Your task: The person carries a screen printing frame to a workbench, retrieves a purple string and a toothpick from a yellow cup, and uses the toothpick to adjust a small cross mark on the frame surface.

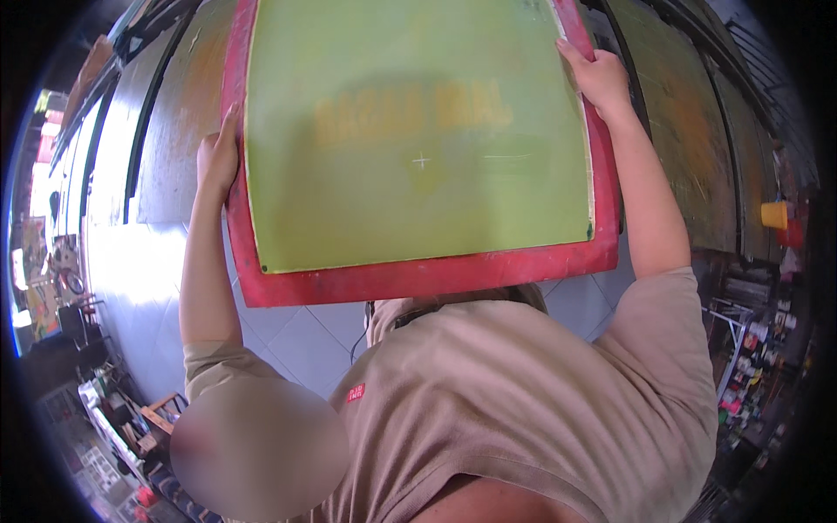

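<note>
A large silk-screen printing frame [418, 196] spans the upper middle of the head view. Its rim is red, and its green mesh carries faint orange lettering and a small white cross. The near red edge [436, 283] lies close to my body and tilts slightly. My left hand [218, 159] grips the left rim, thumb along the edge and the other fingers partly hidden. On the opposite side, farther up, my right hand [600, 83] is closed around the right rim. A finger or thumb of it reaches onto the mesh border. The frame's far end is cut off by the picture's top.
Long stained work tables [689, 131] stretch away at right, with another stained board [187, 113] at left. Pale floor tiles [301, 340] show beneath the frame. A yellow container [773, 214] sits at the far right, above cluttered shelves [758, 349]. More clutter stands at lower left.
</note>
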`<state>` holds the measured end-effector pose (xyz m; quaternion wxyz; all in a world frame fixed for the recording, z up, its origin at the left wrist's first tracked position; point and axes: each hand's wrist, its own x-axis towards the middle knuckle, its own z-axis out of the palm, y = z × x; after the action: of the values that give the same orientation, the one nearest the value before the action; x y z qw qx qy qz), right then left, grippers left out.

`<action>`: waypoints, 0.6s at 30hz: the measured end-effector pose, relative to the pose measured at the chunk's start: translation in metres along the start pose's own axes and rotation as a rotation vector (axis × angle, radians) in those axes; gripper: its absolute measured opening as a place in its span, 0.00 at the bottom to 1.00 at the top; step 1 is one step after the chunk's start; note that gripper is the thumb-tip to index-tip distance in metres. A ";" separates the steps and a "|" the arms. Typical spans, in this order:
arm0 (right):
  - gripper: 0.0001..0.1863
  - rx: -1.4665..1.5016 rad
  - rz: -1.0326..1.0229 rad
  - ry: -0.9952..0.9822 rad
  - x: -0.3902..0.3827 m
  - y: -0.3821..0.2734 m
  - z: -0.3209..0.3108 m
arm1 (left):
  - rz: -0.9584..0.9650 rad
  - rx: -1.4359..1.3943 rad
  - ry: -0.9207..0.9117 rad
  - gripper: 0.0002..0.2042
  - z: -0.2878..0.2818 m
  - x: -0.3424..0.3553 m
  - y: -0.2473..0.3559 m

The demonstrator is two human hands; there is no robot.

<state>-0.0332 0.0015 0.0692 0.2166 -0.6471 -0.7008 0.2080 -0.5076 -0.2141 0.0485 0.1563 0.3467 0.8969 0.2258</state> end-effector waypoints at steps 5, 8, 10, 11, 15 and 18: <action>0.36 -0.072 -0.007 0.074 0.012 0.004 0.008 | -0.025 -0.021 0.059 0.42 0.009 -0.011 0.010; 0.34 -0.042 -0.013 0.039 0.012 0.011 0.010 | -0.030 0.021 0.075 0.42 0.014 -0.018 0.011; 0.33 -0.001 -0.036 0.029 0.011 0.013 0.010 | -0.006 0.059 0.107 0.42 0.016 -0.021 0.015; 0.32 0.019 -0.042 0.015 0.010 0.014 0.010 | -0.005 0.058 0.117 0.41 0.016 -0.023 0.017; 0.33 0.028 -0.015 0.009 0.006 0.014 0.011 | -0.014 0.065 0.127 0.39 0.013 -0.033 0.027; 0.34 0.007 0.013 0.002 0.002 0.013 0.009 | 0.012 0.076 0.161 0.38 0.011 -0.036 0.031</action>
<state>-0.0281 0.0046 0.0549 0.2182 -0.6511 -0.6956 0.2112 -0.4595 -0.2153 0.0595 0.0691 0.3386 0.9123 0.2197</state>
